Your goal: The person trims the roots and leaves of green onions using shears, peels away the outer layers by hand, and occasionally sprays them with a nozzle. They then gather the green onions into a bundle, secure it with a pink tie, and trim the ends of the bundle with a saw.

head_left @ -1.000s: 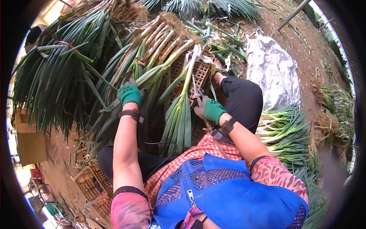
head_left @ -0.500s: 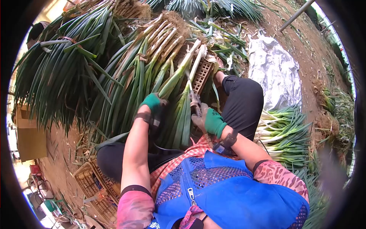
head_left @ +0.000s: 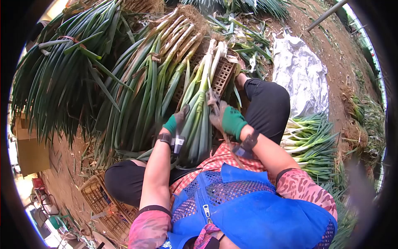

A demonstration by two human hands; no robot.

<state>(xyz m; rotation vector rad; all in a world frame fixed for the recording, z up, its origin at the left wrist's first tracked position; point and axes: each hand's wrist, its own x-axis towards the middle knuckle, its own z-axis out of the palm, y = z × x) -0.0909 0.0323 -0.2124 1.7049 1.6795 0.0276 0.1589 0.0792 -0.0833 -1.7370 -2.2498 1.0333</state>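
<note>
My right hand (head_left: 229, 120), in a green glove with a dark palm, is closed around a blurred grey hand tool that looks like an air blow gun (head_left: 213, 101). A thin hose hangs below it. My left hand (head_left: 176, 119), gloved alike, lies against the left side of the green leaves of a few long green onions (head_left: 199, 108), its visible fingers stretched out. White stems of these onions rest side by side on a brown plastic crate (head_left: 223, 74), roots pointing away from me. Left of them lies a pile of unpeeled green onions (head_left: 145, 83) with brownish stems and roots.
Another tied bundle of green onions (head_left: 66, 79) stands at the far left. Cleaned green onions (head_left: 309, 143) lie at my right, below a crumpled white sheet (head_left: 298, 74). A yellowish crate (head_left: 97, 195) sits at lower left. Leaf scraps litter the soil.
The green onion held in my left hand has come down beside the other on the crate. My left hand has moved right and its fingers have straightened. My right hand still grips the tool.
</note>
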